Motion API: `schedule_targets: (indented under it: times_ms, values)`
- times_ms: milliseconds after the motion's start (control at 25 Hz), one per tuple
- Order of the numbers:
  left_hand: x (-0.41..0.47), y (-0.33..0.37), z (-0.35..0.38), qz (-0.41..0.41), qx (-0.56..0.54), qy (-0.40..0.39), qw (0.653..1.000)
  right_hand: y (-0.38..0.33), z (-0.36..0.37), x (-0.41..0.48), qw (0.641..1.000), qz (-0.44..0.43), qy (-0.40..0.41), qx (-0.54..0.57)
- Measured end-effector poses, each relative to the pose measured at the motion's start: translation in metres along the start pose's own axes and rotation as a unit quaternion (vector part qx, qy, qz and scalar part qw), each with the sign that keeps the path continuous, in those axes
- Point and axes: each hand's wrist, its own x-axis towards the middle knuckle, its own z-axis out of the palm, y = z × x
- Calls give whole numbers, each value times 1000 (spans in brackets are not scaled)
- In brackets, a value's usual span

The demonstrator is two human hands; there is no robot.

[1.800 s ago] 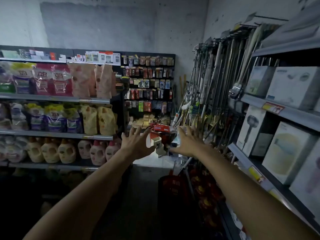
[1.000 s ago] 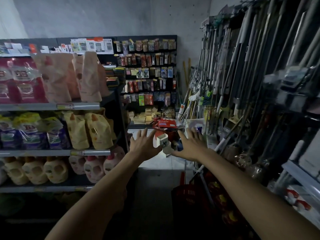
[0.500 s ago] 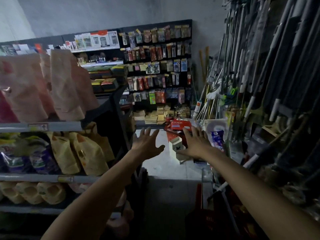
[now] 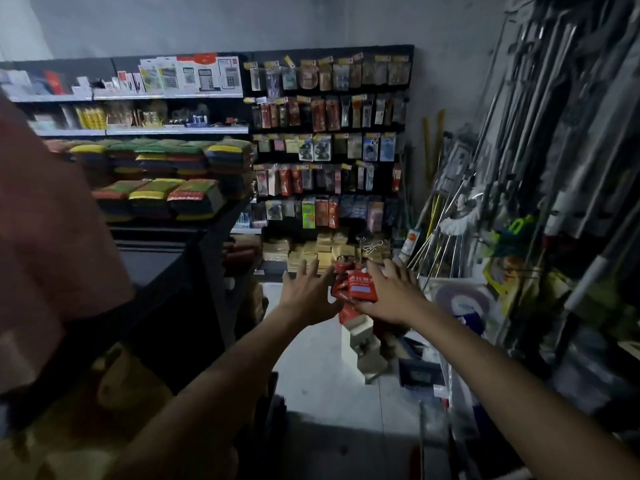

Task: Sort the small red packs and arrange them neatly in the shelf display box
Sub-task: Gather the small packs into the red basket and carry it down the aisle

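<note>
A cluster of small red packs sits at the aisle's far end, below the peg wall. Under it stands a red and white cardboard piece; I cannot tell whether this is the display box. My right hand reaches the packs from the right, fingers straight and spread, thumb under the front pack, touching it. My left hand is stretched out just left of the packs, its fingers spread, holding nothing. The light is dim and the packs are partly hidden by my right hand.
A black peg wall of hanging carded goods rises behind the packs. Mops and brooms lean along the right. Stacked sponges fill the left shelf. A blue basket sits low right on the pale floor.
I have moved forward down the aisle, so the peg wall and red packs are much closer. Both hands stayed outstretched, and my right hand now touches the front red pack.
</note>
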Motion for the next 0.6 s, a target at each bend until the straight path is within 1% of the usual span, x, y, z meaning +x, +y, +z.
schedule_targets:
  times_ms: [160, 400, 520, 600]
  values:
    - [97, -35, 13, 16, 23, -19, 999, 13, -1, 89, 1000, 14, -22, 2]
    - [241, -72, 55, 1, 11, -27, 1000, 53, 20, 245, 999, 13, -42, -11]
    - [344, -96, 72, -8, 30, 0, 1000, 81, 28, 341, 999, -7, -47, -14]
    - [419, -107, 76, -26, 28, -19, 999, 106, 28, 407, 998, -23, -48, -17]
